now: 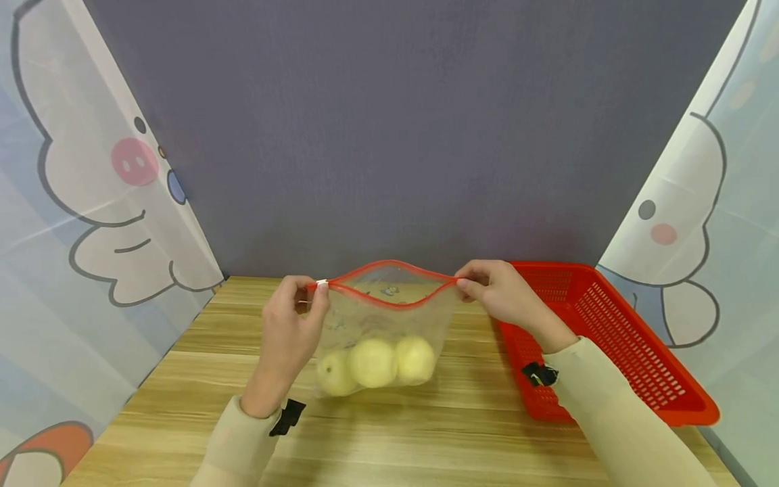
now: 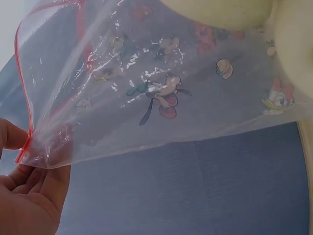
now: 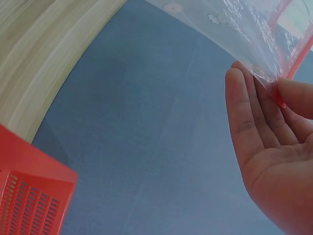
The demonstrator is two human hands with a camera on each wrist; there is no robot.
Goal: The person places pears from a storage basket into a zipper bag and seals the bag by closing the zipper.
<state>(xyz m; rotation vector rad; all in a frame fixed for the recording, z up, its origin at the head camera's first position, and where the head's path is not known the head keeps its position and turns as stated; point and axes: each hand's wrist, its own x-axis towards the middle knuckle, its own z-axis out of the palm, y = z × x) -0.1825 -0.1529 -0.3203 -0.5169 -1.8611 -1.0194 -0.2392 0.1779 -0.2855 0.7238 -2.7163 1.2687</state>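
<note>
A clear zip bag with a red zip edge hangs between both hands, its mouth parted in the middle. Three round pale yellow-green fruits lie side by side at its bottom. The left hand pinches the bag's left top corner, beside a small white slider. At the opposite corner the right hand pinches the red edge between thumb and fingers. Small cartoon prints show on the plastic in the left wrist view.
A red plastic basket with slotted walls stands on the right of the wooden table, partly behind the right forearm. A dark grey panel rises at the back. Cartoon-printed curtains flank both sides.
</note>
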